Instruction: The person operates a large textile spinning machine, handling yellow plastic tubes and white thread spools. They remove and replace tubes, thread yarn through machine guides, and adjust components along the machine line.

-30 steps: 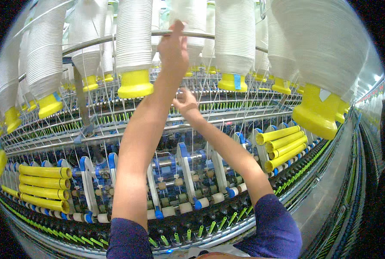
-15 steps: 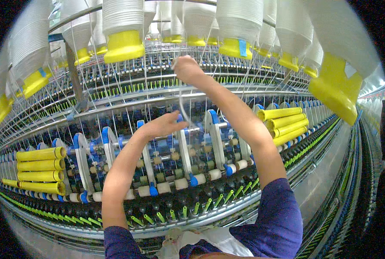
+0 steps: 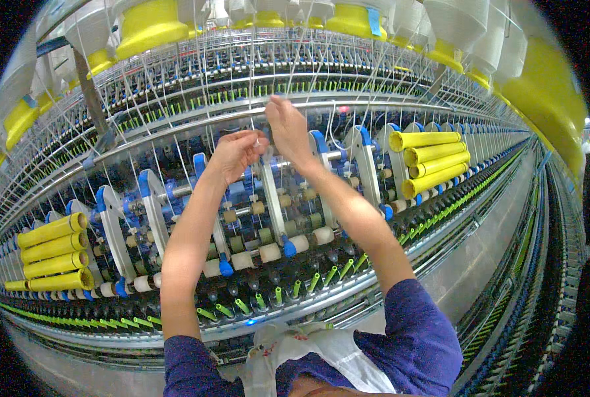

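Observation:
My left hand (image 3: 239, 153) is closed in a pinch above the machine's drafting rollers, with a bit of white roving (image 3: 256, 142) at its fingertips. Just to the right and slightly higher is my right hand (image 3: 287, 129), its fingers drawn together near the long metal rail (image 3: 215, 120). Whatever may be between the right fingers is hidden. Below both hands stands a grey, blue-topped pressure arm (image 3: 273, 198) of the spinning frame. To the right, another white strand (image 3: 335, 122) hangs in a loose curve below the rail.
Large white roving bobbins (image 3: 457, 23) with yellow bases hang overhead. Yellow tubes lie stacked at left (image 3: 53, 246) and right (image 3: 434, 155). Pale rollers (image 3: 272, 252) and green spindle tips (image 3: 278, 294) run along the front. An aisle floor (image 3: 470, 228) extends at right.
My right hand has come down from among the hanging strands to near the rail. My left hand has risen beside it and closed on roving. The view has tilted downward.

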The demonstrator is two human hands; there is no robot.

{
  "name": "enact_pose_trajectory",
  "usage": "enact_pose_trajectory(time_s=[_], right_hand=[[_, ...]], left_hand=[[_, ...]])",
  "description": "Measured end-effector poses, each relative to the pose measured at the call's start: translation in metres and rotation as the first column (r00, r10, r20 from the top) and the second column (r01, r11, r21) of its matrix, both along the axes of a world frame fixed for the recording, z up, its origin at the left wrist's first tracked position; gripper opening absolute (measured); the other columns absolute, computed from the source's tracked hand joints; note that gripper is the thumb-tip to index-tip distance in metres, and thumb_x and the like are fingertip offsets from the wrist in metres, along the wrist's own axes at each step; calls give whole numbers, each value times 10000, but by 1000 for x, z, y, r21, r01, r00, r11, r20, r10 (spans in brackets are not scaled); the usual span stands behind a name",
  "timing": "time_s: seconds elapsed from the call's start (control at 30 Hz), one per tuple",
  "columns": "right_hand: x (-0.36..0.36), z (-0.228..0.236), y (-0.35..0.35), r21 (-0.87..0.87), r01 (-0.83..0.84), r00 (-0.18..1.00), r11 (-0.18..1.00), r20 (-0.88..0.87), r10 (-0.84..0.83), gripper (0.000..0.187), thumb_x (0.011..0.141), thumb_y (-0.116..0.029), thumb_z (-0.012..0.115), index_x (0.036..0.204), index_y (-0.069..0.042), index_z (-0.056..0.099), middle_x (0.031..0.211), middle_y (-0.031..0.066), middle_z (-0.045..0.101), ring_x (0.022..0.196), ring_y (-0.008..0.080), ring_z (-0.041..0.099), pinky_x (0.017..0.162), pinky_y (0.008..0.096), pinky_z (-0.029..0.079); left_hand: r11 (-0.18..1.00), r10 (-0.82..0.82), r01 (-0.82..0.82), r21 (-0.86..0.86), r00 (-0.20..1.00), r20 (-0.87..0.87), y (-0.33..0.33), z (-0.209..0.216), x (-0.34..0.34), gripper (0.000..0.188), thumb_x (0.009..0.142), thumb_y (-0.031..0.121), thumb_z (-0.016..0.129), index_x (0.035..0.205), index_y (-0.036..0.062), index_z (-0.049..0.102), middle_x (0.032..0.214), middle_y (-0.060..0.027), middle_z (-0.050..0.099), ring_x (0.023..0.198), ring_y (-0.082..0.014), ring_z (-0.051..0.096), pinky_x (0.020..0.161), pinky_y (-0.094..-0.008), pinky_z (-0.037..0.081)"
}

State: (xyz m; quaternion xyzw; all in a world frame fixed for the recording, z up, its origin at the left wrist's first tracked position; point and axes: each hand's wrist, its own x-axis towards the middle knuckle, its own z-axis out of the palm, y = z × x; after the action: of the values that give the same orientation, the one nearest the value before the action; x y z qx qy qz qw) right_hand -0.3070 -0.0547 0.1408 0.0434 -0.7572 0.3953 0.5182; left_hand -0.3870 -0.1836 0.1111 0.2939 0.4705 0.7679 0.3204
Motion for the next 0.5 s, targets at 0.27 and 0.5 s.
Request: enact_pose_trajectory(time_s=[0.27, 0.5], right_hand=[[26, -50, -13, -307, -77, 967, 949, 207, 146, 334, 935, -325, 507, 895, -9, 608, 691, 4, 557, 595, 75, 494, 473, 237, 374], [56, -67, -16, -842, -369, 873, 393, -169, 458, 207, 943, -290, 486, 815, -127, 480, 564, -46, 383, 417, 49, 322, 365, 210, 246]], left_hand=[[886, 323, -428, -179, 846, -425, -4, 14, 23, 156, 837, 243, 668, 832, 89, 646, 658, 54, 536, 496, -46, 439, 438, -177, 288], [931, 303, -328, -163, 940, -160, -12, 6, 35, 148, 819, 239, 695, 812, 97, 656, 745, 37, 552, 722, -89, 503, 584, -280, 416]])
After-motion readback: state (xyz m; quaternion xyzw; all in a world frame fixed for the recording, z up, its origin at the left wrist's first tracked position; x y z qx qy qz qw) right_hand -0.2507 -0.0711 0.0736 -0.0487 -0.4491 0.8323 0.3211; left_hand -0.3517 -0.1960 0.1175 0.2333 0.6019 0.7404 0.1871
